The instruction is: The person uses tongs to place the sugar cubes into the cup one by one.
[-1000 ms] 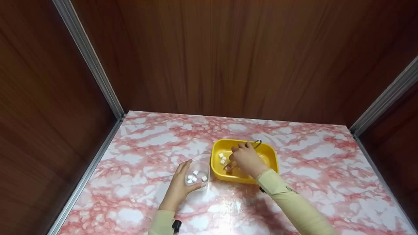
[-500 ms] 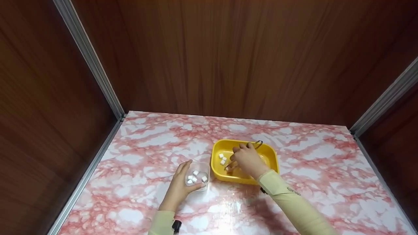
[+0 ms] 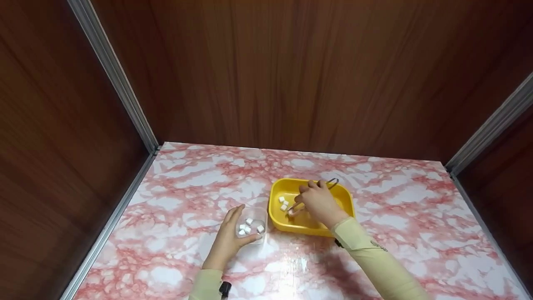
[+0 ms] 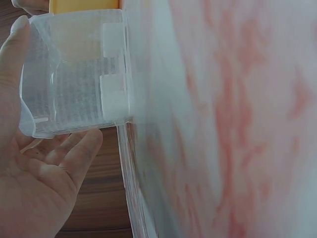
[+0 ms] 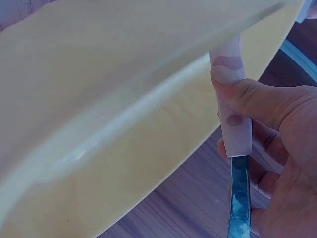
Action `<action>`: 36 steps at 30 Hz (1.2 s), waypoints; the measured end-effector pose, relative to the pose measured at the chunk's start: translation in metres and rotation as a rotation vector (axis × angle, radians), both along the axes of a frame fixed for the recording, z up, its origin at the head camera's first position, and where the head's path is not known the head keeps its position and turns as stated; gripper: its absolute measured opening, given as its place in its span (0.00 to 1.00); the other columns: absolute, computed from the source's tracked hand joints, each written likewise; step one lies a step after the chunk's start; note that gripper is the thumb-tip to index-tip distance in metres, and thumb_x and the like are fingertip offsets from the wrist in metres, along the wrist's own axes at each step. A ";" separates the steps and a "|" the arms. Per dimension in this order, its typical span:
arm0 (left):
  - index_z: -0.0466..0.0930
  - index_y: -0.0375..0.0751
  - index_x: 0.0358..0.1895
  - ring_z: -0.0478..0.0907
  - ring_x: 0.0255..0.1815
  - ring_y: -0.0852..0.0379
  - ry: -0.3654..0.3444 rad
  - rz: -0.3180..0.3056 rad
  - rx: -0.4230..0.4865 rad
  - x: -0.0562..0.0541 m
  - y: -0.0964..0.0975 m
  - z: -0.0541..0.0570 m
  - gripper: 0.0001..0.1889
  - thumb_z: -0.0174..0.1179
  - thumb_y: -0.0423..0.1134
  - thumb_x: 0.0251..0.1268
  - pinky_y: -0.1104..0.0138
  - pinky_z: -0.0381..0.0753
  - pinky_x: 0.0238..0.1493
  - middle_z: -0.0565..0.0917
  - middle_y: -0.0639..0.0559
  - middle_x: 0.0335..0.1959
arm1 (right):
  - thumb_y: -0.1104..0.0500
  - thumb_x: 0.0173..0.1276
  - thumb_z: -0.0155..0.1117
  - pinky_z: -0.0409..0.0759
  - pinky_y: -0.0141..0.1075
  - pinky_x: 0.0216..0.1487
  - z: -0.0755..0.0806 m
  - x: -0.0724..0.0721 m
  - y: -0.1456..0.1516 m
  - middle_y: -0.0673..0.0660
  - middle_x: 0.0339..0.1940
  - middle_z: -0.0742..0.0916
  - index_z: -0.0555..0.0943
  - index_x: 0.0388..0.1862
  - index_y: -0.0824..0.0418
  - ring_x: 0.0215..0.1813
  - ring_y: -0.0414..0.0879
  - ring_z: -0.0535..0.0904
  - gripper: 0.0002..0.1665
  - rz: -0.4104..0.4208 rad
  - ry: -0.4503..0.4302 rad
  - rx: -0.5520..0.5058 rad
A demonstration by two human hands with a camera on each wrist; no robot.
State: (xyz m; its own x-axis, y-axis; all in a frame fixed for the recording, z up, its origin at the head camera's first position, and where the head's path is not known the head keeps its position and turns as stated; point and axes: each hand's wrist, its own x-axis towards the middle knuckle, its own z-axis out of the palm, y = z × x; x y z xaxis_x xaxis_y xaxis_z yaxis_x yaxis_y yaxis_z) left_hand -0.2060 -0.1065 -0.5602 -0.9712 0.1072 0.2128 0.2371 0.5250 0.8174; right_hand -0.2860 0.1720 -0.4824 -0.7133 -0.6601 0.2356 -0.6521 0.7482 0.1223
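In the head view, my left hand (image 3: 226, 238) holds a clear plastic container (image 4: 74, 74) upright on the table, thumb on one side and fingers on the other. Several white cubes (image 3: 249, 221) lie on its bottom. My right hand (image 3: 320, 205) reaches over the yellow basin (image 3: 277, 223) and pinches a pair of tongs (image 5: 240, 198) with a metal bend and pale, spotted arms. Their tips point down into the basin, next to a few white cubes (image 3: 282, 199) at its left end. Whether a cube sits between the tips, I cannot tell.
The table (image 3: 187, 179) has a pink and white marbled top. Dark wood panels (image 3: 266, 75) with metal corner rails (image 3: 116, 75) enclose it at the back and sides. The basin stands just right of the container.
My right hand and the tongs have shifted slightly to the right, and the tips show more clearly. The left hand and the container have stayed in place.
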 end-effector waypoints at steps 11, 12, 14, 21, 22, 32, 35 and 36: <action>0.58 0.47 0.73 0.59 0.69 0.44 -0.019 0.003 0.003 -0.001 0.000 0.000 0.52 0.73 0.58 0.43 0.50 0.63 0.66 0.61 0.48 0.70 | 0.58 0.43 0.81 0.63 0.47 0.38 0.007 0.001 0.004 0.50 0.30 0.79 0.89 0.36 0.48 0.37 0.51 0.70 0.18 -0.022 -0.003 -0.033; 0.58 0.47 0.73 0.59 0.69 0.43 -0.017 0.002 0.004 -0.001 0.000 0.000 0.52 0.73 0.58 0.43 0.50 0.63 0.66 0.61 0.48 0.70 | 0.59 0.43 0.81 0.64 0.47 0.38 0.008 0.001 0.004 0.50 0.31 0.79 0.89 0.36 0.48 0.37 0.52 0.70 0.18 -0.021 -0.004 -0.035; 0.58 0.47 0.73 0.59 0.69 0.44 -0.017 0.002 0.007 -0.001 0.000 0.000 0.52 0.73 0.59 0.42 0.50 0.63 0.66 0.61 0.49 0.69 | 0.60 0.43 0.81 0.64 0.47 0.39 0.010 0.001 0.003 0.50 0.31 0.80 0.89 0.36 0.48 0.37 0.52 0.70 0.18 -0.022 -0.011 -0.040; 0.59 0.45 0.73 0.59 0.69 0.44 -0.005 0.002 0.004 -0.001 0.000 0.000 0.52 0.73 0.59 0.42 0.50 0.62 0.66 0.62 0.48 0.69 | 0.60 0.43 0.81 0.63 0.46 0.39 0.017 0.004 0.001 0.50 0.31 0.79 0.89 0.37 0.47 0.37 0.51 0.69 0.19 -0.028 -0.014 -0.071; 0.59 0.45 0.73 0.59 0.69 0.44 -0.005 0.002 0.004 -0.001 0.000 0.000 0.52 0.73 0.58 0.42 0.50 0.62 0.66 0.62 0.48 0.69 | 0.60 0.43 0.81 0.63 0.46 0.39 0.017 0.004 0.001 0.50 0.31 0.79 0.89 0.37 0.47 0.37 0.50 0.69 0.19 -0.026 -0.009 -0.074; 0.59 0.45 0.73 0.60 0.69 0.44 -0.017 0.005 -0.002 0.001 0.000 0.001 0.52 0.73 0.57 0.43 0.51 0.63 0.66 0.62 0.48 0.69 | 0.59 0.46 0.81 0.66 0.45 0.40 0.025 0.008 -0.001 0.49 0.33 0.79 0.89 0.39 0.46 0.38 0.49 0.69 0.19 -0.051 -0.003 -0.082; 0.59 0.44 0.73 0.59 0.69 0.43 -0.022 0.011 -0.003 0.000 0.001 0.000 0.51 0.74 0.55 0.43 0.50 0.61 0.67 0.61 0.47 0.70 | 0.59 0.46 0.81 0.66 0.46 0.41 0.029 0.010 -0.003 0.49 0.34 0.79 0.89 0.40 0.46 0.39 0.49 0.69 0.19 -0.057 -0.013 -0.085; 0.59 0.44 0.73 0.59 0.69 0.43 -0.023 0.012 -0.003 -0.001 0.001 0.000 0.51 0.74 0.55 0.43 0.50 0.61 0.67 0.61 0.47 0.70 | 0.59 0.47 0.80 0.66 0.45 0.41 0.030 0.010 -0.003 0.49 0.34 0.79 0.89 0.41 0.46 0.39 0.48 0.69 0.19 -0.055 -0.013 -0.085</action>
State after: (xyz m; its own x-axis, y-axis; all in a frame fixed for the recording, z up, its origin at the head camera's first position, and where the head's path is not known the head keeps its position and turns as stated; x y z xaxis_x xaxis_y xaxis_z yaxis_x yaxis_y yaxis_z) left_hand -0.2068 -0.1057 -0.5601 -0.9770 0.0960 0.1902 0.2119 0.5299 0.8211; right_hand -0.2759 0.1686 -0.4523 -0.7512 -0.5981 0.2793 -0.6111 0.7901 0.0485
